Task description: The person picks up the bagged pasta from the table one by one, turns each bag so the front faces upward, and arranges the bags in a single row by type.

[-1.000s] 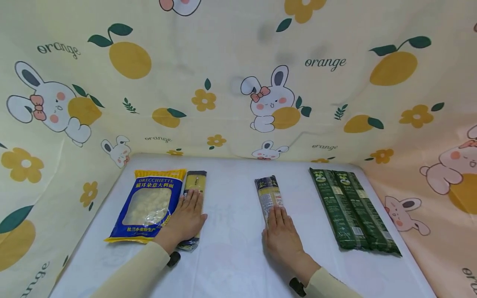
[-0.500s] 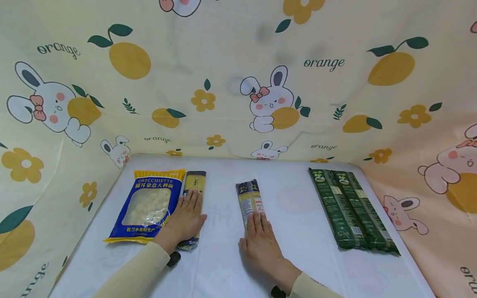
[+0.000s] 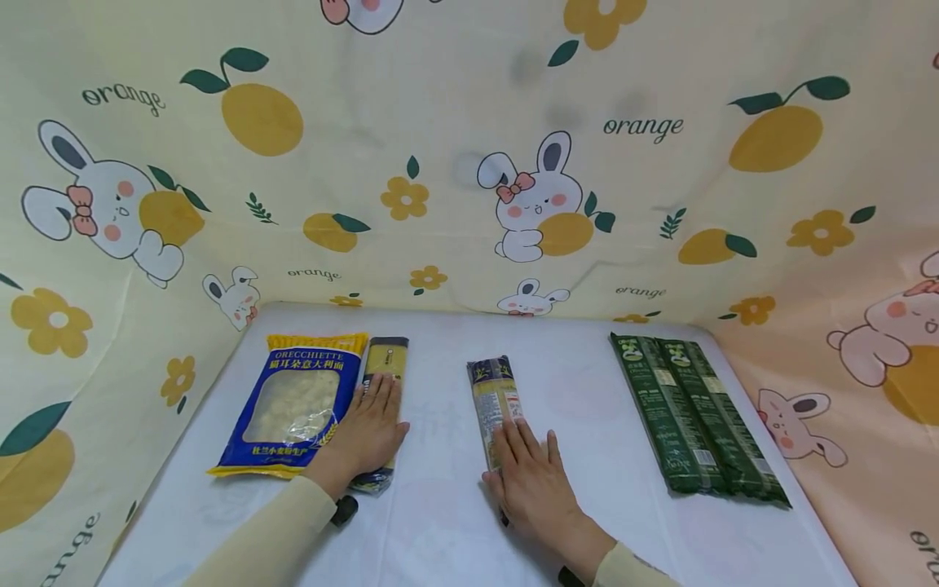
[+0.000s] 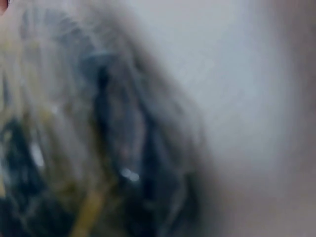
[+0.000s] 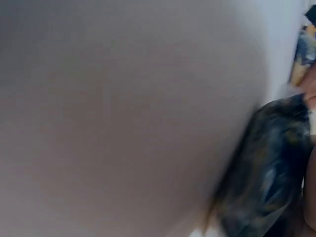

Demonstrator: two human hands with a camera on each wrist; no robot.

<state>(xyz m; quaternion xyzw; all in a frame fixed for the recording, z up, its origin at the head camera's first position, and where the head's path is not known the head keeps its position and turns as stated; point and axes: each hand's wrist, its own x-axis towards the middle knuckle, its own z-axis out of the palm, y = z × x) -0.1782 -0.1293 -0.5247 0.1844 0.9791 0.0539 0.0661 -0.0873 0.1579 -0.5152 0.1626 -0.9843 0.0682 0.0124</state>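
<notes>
My left hand [image 3: 372, 428] lies with straight fingers on a long gold-and-navy pasta packet [image 3: 385, 355], right beside a blue and yellow bag of orecchiette [image 3: 293, 408]. In the left wrist view, the crinkled clear-and-dark end of this packet [image 4: 113, 133] is blurred. Nearer the middle of the table, my right hand [image 3: 539, 493] rests its outstretched fingers on a second gold-and-navy pasta packet [image 3: 490, 391], which tilts slightly to the left at its far end. The hand covers its lower part. The right wrist view shows the dark, shiny wrapper end [image 5: 266, 168] by the hand.
Two long green packets [image 3: 663, 408] lie side by side at the right of the white-covered table [image 3: 587, 367]. A cloth backdrop [image 3: 440, 106] printed with rabbits and oranges rises behind and along both sides.
My right hand has slid the second pasta packet leftward across the table, then its fingers have spread and shifted slightly right over it. The left hand stays on its packet.
</notes>
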